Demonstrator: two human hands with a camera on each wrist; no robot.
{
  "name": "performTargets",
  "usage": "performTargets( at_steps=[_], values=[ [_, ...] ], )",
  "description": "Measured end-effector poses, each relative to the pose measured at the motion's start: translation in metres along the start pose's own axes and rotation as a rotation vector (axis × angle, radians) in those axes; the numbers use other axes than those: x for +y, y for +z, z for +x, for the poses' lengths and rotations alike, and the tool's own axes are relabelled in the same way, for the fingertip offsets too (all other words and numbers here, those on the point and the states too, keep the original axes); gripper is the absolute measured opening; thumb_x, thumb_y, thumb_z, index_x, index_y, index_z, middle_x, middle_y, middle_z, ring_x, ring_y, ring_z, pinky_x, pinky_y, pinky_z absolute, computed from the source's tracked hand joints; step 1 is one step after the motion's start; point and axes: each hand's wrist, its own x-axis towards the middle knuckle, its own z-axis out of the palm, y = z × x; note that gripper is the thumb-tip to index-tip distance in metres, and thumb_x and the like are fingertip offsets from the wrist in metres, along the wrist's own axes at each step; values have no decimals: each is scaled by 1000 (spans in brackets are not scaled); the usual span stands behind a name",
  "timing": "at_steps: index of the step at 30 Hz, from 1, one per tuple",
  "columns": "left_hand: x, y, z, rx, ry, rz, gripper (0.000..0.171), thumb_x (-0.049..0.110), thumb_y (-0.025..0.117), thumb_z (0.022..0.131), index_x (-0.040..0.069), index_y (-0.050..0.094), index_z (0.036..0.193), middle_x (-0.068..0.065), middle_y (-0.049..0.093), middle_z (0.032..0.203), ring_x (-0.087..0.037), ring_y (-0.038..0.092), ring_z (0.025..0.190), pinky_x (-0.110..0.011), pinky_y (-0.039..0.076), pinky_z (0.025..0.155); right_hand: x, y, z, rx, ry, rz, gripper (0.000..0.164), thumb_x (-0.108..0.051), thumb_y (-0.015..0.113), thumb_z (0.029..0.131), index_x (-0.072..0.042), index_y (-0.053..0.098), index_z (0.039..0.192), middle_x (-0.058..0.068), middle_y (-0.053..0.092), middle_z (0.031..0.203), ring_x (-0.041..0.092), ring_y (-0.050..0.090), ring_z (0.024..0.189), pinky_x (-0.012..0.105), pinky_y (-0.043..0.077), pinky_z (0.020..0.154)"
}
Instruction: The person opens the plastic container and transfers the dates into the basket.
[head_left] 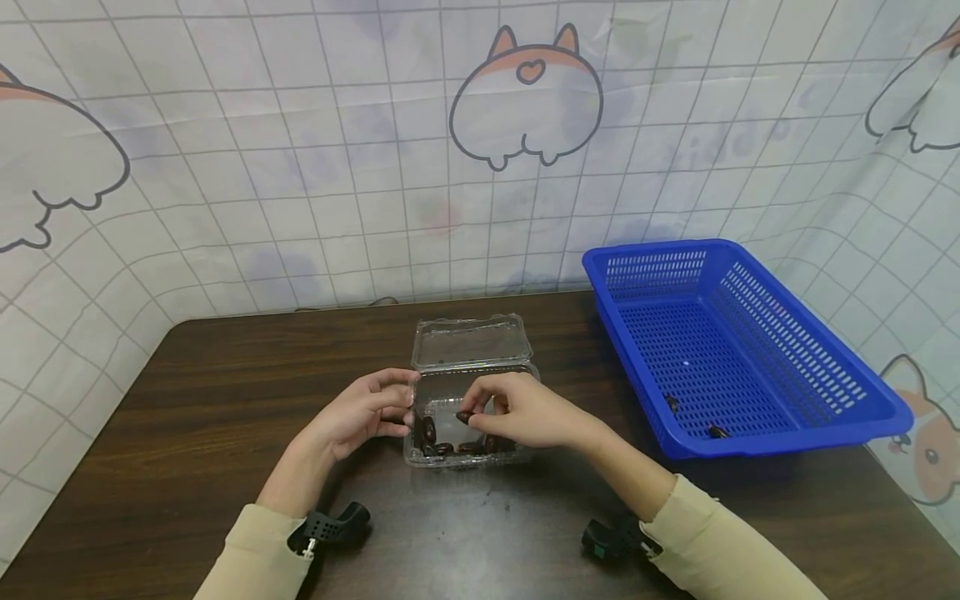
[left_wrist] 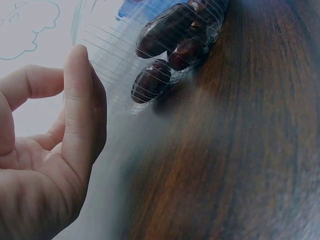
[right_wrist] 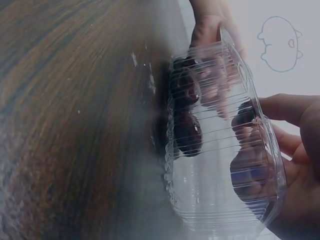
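Observation:
A clear plastic clamshell box stands on the table, its lid folded back toward the wall. Several dark brown dates lie inside along the left and front; through its ridged wall more dates show in the left wrist view. My left hand touches the box's left side with loosely bent fingers. Over the inside of the box, my right hand pinches a date between thumb and fingers. In the right wrist view the box wall partly covers the right fingertips.
A blue slotted plastic basket stands on the right of the dark wood table, with two dates near its front edge. White grid-patterned cloth hangs behind and beside the table.

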Motion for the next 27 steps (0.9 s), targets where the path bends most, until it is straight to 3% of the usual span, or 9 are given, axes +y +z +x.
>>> performTargets(
  at_steps=[17, 27],
  values=[
    [1, 1, -2, 10, -2, 17, 53, 7, 59, 102, -7, 36, 148, -5, 58, 94, -15, 65, 78, -30, 61, 72, -8, -10, -9, -4, 22, 46, 15, -14, 69, 100, -17, 71, 114, -5, 68, 98, 9, 48, 55, 27, 44, 51],
    [1, 0, -1, 8, -3, 25, 51, 7, 58, 103, -7, 37, 147, -5, 57, 95, -15, 65, 78, -29, 60, 72, -17, -25, -21, 54, 29, -9, 13, -15, 70, 99, -19, 71, 111, -6, 68, 98, 10, 48, 58, 28, 44, 56]
  ],
)
